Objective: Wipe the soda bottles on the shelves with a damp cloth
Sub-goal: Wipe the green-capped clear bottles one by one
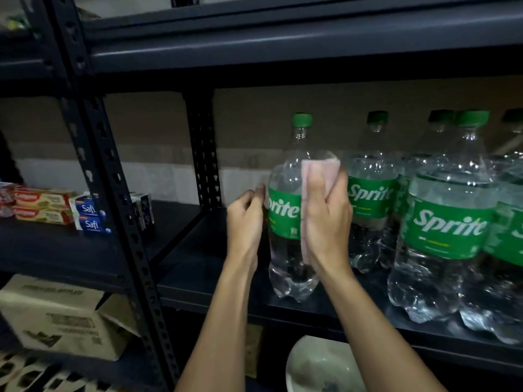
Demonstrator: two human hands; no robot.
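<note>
From the head camera, a dark metal shelf [215,267] holds a row of clear soda bottles with green caps and green labels. The nearest bottle [285,222] stands upright at the left end of the row, near the shelf's front edge. The right hand [325,222] presses a pale pink cloth [317,176] flat against the bottle's front, at its 3 o'clock side, the grip clenched on the cloth with the fabric sticking out above the fingers. The left hand [244,219] sits at the bottle's 9 o'clock, fingertips touching the label edge and steadying it, not wrapped around it. More bottles [444,222] stand close together towards 3 o'clock. Well apart at 9 o'clock, on the neighbouring shelf, lie toothpaste boxes [42,207] and small blue-and-white boxes [89,215]. Below them sits a cardboard box [56,312]. At 6 o'clock, under the shelf, a white bowl [319,363] shows.
</note>
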